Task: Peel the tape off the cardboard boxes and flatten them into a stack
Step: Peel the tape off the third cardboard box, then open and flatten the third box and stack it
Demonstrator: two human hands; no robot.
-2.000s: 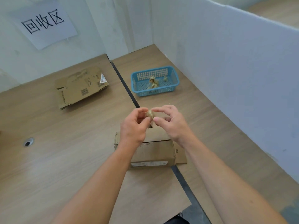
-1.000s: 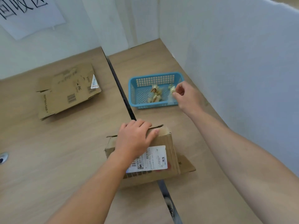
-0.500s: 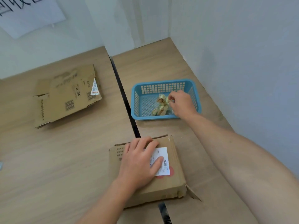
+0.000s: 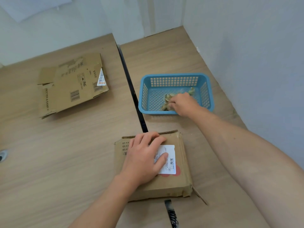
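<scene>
Pressing down on the near cardboard box (image 4: 179, 183), the left hand (image 4: 144, 159) lies palm-down with its fingers straight and slightly spread. The fingertips reach the box's far edge and the thumb rests across a white label (image 4: 171, 165) stuck to the top face. Nothing is gripped; the hand only bears on the cardboard. This box sits at the middle of the surface's near edge, straddling the dark seam (image 4: 130, 83) between the two tabletops, and a loose flap juts from its near right corner. Beyond it, on the right tabletop and just beside the seam, stands a blue basket (image 4: 174, 76). The right hand (image 4: 184, 103) reaches into the basket with its fingers bent down onto a crumpled wad of tape (image 4: 167, 98) on the basket floor. The hand's own back hides the fingertips, so I cannot tell whether they pinch the wad or merely touch it. A second scrap of tape (image 4: 191, 91) lies toward the basket's far right corner. Well apart from both hands, toward the far left of the surface, a flattened box (image 4: 69, 89) lies flat. It is printed with barcodes and has a white sticker at its right corner. A white partition (image 4: 255, 63) runs along the surface's right edge.
</scene>
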